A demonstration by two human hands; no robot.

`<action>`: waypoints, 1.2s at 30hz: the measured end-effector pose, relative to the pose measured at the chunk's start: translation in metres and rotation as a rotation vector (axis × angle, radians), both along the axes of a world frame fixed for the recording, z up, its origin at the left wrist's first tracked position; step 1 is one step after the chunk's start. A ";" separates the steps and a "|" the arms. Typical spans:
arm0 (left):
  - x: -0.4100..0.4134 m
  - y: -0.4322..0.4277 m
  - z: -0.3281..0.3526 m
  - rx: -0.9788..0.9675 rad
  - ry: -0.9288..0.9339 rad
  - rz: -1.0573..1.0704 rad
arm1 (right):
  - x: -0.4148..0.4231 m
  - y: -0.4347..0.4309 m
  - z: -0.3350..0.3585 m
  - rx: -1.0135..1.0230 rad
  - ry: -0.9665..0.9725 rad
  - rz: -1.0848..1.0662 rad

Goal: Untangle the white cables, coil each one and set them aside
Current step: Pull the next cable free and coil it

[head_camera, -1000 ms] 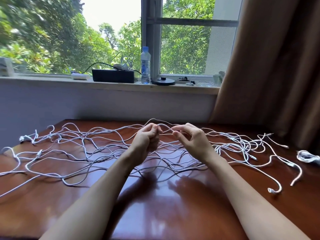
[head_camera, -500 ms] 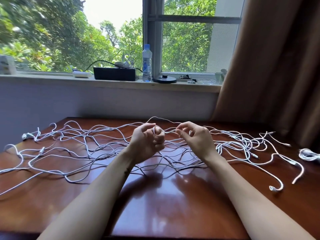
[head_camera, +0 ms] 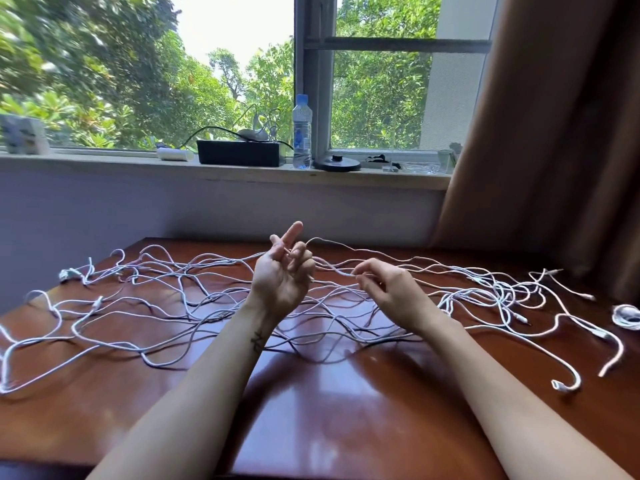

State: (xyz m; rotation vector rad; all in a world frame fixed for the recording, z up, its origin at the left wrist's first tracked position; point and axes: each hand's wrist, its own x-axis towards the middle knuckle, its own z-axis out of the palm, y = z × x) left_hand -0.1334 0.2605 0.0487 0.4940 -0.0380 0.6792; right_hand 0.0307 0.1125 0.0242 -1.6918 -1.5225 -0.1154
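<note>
A wide tangle of thin white cables [head_camera: 166, 299] sprawls across the glossy brown table [head_camera: 329, 403]. My left hand [head_camera: 282, 271] is raised palm up over the middle of the tangle, index finger pointing up, with one white cable running between its curled fingers. My right hand [head_camera: 388, 289] is just to the right, thumb and forefinger pinching that same cable about a hand's width away. The strand is lifted slightly off the table between the two hands. A denser knot of cables [head_camera: 498, 292] lies at the right.
A small coiled white cable [head_camera: 627, 317] rests at the table's far right edge. Behind the table a windowsill holds a black box [head_camera: 239, 152], a water bottle [head_camera: 302, 133] and a black round base [head_camera: 337, 163]. A brown curtain [head_camera: 554, 133] hangs at the right.
My left hand has turned palm up and raised its index finger. My right hand has drawn away to the right, stretching the cable between the two hands.
</note>
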 end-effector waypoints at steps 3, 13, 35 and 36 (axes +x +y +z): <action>-0.003 0.008 -0.002 -0.026 -0.020 0.000 | -0.001 0.004 -0.004 0.045 -0.121 0.058; -0.003 0.007 -0.002 -0.023 -0.025 -0.029 | -0.020 0.010 -0.007 0.027 -0.011 0.213; -0.001 0.005 0.000 0.010 -0.005 0.040 | -0.027 0.012 -0.010 0.010 -0.075 0.256; -0.001 0.008 -0.002 0.019 0.033 0.091 | -0.028 0.011 -0.009 0.009 -0.058 0.256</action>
